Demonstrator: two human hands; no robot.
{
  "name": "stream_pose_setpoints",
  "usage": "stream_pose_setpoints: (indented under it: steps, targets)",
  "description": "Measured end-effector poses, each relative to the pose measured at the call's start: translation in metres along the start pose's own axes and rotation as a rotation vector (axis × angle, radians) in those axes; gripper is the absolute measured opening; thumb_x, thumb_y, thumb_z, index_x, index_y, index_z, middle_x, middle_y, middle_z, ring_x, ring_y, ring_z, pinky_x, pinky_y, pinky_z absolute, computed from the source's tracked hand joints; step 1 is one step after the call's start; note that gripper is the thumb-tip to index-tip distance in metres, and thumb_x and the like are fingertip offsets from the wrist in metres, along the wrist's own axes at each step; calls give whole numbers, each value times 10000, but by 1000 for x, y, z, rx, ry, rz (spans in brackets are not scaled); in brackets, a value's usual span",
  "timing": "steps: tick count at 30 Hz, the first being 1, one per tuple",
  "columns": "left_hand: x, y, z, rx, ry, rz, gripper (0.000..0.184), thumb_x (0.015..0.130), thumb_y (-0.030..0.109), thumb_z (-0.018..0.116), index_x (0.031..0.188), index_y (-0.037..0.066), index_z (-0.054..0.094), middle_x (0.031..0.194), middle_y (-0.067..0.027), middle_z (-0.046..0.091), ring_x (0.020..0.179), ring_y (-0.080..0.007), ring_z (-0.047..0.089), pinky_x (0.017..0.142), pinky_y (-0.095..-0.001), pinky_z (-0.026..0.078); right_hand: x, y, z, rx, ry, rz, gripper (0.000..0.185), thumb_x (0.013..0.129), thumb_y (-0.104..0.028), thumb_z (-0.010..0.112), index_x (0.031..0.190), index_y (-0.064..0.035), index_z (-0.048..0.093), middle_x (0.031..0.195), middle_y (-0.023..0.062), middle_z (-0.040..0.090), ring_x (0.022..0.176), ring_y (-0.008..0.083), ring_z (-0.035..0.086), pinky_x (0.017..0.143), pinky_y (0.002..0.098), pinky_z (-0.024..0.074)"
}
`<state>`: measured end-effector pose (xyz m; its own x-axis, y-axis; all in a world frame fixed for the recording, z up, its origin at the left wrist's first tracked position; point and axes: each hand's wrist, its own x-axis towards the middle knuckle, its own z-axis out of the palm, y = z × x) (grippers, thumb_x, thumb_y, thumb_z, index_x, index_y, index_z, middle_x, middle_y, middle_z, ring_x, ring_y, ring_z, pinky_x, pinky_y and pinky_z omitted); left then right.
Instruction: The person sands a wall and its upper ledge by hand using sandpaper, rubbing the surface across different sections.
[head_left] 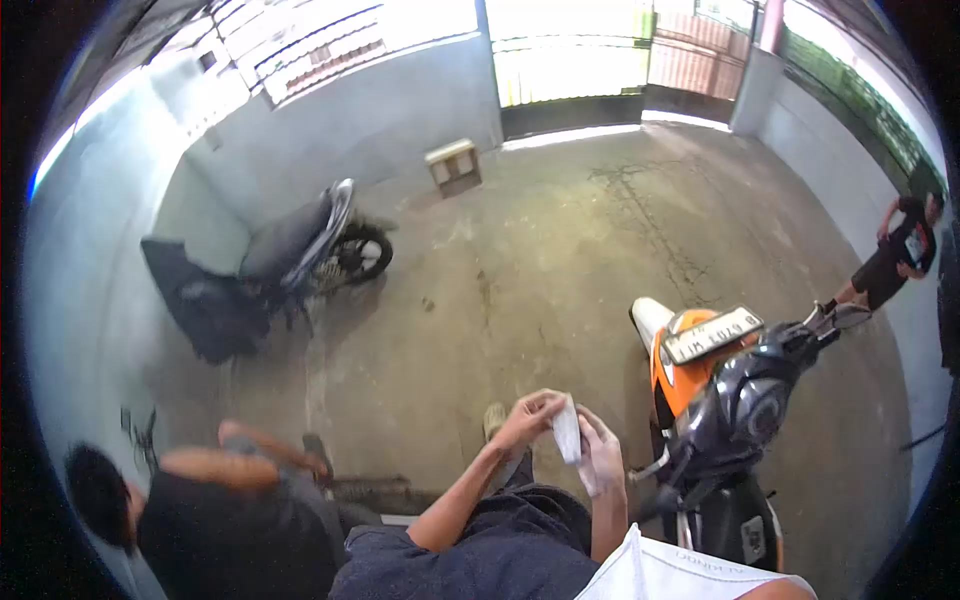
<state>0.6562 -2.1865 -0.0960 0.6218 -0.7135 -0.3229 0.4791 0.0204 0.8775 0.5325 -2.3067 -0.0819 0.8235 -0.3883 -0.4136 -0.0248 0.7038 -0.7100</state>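
your left hand [530, 420] pinches a narrow tapering thin-looking white strip [567, 435], slanting between your hands above the stained concrete floor [500, 270]; your right hand [600, 452] curls just beside it, can't tell if gripping.

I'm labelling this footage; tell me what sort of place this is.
Probably a garage or parking yard: an orange motorcycle and a dark motorcycle stand inside, with a gate at the far side.

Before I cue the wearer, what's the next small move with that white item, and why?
Probably spread the white item open: it hangs narrow from the left hand, and the right hand is close beside it, seemingly placed to help.
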Motion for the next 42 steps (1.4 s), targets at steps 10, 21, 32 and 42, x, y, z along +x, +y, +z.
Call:
stream_pose_setpoints:
  steps: [10,21,32,42]
  targets:
    - [257,194,-140,307,-158,205,328,965,258,667,1176,7,657,1024,-24,691,984,-96,612,844,-281,514,311,-26,169,415,97,-211,321,1026,-182,525,1257,37,566,1135,109,649,981,196,655,853,302,551]
    - [472,337,-318,648,502,634,262,869,163,753,1086,27,695,940,-89,686,740,-142,617,624,-292,476,643,-40,328,417,-156,42,335,1060,-256,403,1214,-21,586,1174,116,653,1095,224,619,1000,393,487]
    - [623,485,-504,242,927,494,364,906,209,747,1207,55,611,732,61,382,622,-18,363,514,-208,310,875,-115,564,149,-410,407,429,1044,-325,420,1276,-2,580,1205,94,641,1123,181,581,1042,344,412]
    - [795,625,-705,79,777,525,272,914,145,738,1071,53,535,714,73,396,633,-13,404,532,-172,328,1105,-97,724,110,-626,354,523,1009,-301,512,1462,-59,412,1413,66,515,1328,203,462,1130,415,333]
